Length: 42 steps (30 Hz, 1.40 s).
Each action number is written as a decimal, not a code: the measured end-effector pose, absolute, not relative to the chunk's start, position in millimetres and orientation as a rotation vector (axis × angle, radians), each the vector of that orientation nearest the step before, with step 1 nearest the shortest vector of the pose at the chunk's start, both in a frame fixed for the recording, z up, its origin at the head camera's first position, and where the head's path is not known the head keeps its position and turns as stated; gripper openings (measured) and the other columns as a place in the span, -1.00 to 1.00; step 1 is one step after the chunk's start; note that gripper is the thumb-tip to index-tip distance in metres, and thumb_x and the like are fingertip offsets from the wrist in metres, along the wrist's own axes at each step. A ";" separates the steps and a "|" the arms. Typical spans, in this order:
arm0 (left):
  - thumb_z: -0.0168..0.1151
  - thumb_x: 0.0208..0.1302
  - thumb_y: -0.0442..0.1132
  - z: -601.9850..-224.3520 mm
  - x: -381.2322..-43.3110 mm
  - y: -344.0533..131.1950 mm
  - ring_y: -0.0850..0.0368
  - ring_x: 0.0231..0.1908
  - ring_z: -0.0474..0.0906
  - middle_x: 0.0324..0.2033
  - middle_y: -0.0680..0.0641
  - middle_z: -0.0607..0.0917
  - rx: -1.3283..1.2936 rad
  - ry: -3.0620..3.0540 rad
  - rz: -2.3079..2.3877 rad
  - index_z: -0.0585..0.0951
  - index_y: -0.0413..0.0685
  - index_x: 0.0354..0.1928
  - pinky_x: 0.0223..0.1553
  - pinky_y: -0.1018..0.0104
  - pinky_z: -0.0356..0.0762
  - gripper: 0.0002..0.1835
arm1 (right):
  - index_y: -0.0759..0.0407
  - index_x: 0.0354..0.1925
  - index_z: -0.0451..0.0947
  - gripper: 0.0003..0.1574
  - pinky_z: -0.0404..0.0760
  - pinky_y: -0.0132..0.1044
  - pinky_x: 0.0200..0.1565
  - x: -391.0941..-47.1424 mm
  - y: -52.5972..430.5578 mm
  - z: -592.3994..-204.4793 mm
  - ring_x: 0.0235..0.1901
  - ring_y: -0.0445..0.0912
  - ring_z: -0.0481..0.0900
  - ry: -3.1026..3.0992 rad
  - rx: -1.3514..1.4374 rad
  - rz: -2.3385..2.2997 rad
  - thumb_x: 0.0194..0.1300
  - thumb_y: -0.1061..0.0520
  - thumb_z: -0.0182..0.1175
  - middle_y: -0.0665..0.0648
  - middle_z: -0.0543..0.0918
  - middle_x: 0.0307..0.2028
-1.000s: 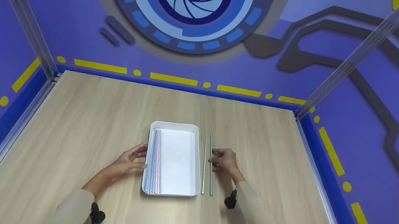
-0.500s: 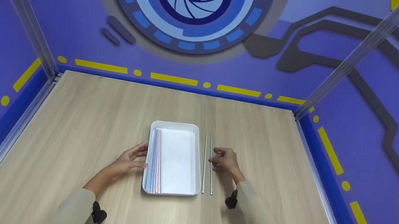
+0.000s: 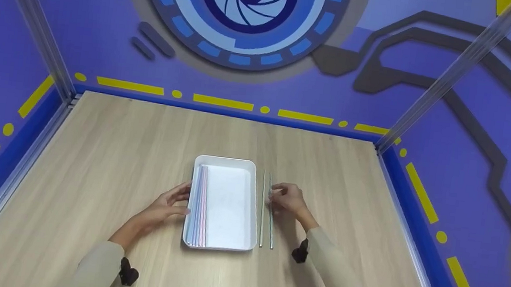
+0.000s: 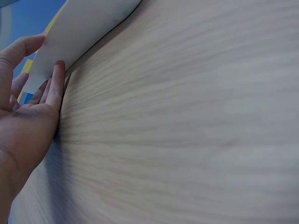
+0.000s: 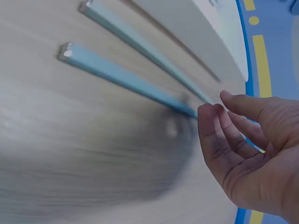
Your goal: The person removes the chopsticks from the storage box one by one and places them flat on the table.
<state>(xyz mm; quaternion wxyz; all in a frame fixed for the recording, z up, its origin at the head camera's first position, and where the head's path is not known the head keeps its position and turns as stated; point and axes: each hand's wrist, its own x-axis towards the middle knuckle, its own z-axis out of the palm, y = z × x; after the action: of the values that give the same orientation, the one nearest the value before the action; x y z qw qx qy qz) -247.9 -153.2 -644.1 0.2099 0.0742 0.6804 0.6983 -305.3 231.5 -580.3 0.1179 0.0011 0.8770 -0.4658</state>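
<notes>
White rectangular tray (image 3: 229, 203) on a wood-grain bench (image 3: 130, 148), its long sides running from near to far. The tray lies about midway between the bench's left and right edges and well apart from the far edge. Inside it, along the left wall, lies a row of slender pastel sticks (image 3: 201, 204) in blue, violet and pink; their exact number cannot be told. On the bench just beyond the tray's right wall are two further sticks, roughly parallel and apart from each other: a pale green stick (image 5: 140, 45), nearer the tray, and a light blue stick (image 5: 126, 80), nearer the bench's right edge.

The left hand (image 3: 159, 209) rests against the outside of the tray's left wall, thumb at the rim, the other fingers extended and apart from the thumb. The right hand (image 3: 290, 200) is at the farther half of the light blue stick, its fingers loosely bent; the right wrist view shows a gap between thumb and fingertips. Whether a fingertip touches the stick cannot be told.

Both forearms wear beige sleeves (image 3: 97, 265). Metal posts (image 3: 34, 17) rise at the bench's far left and far right corners, before blue-violet walls (image 3: 80, 37) bearing yellow dashes.
</notes>
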 end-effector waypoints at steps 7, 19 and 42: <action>0.37 0.30 -0.33 -644.6 -248.1 -156.8 -0.14 0.52 0.14 0.55 -0.18 0.20 0.212 1.880 1.950 0.07 0.06 0.63 0.32 0.38 0.41 -0.05 | 0.47 0.04 0.64 -0.67 0.72 -0.19 -0.38 -315.3 203.8 -559.1 -0.46 0.00 0.69 2.574 -0.160 -1.325 0.31 0.37 0.22 0.34 0.74 -0.35; 0.37 0.29 -0.34 -639.4 -248.6 -151.7 -0.16 0.51 0.16 0.52 -0.22 0.24 0.207 1.853 1.972 0.07 0.04 0.63 0.27 0.37 0.51 -0.04 | 0.48 0.12 0.59 -0.60 0.80 -0.13 -0.17 -324.4 144.8 -551.8 -0.19 0.18 0.79 2.389 -0.243 -1.240 0.36 0.30 0.28 0.40 0.76 -0.18; 0.34 0.32 -0.36 -645.6 -247.3 -154.1 -0.23 0.52 0.13 0.52 -0.30 0.23 0.240 1.803 2.010 0.03 -0.03 0.63 0.24 0.42 0.54 -0.05 | 0.29 0.14 0.56 -0.49 0.77 -0.24 -0.38 -308.9 72.2 -596.9 -0.51 -0.02 0.72 2.404 -0.167 -1.220 0.25 0.21 0.43 -0.01 0.56 -0.52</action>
<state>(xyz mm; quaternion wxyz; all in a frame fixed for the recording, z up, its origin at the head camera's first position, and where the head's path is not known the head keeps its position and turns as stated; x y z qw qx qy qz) -247.3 -154.1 -645.6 0.2139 0.0865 0.6497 0.7243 -308.9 72.2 -596.9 0.2183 -0.0604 0.8685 -0.4408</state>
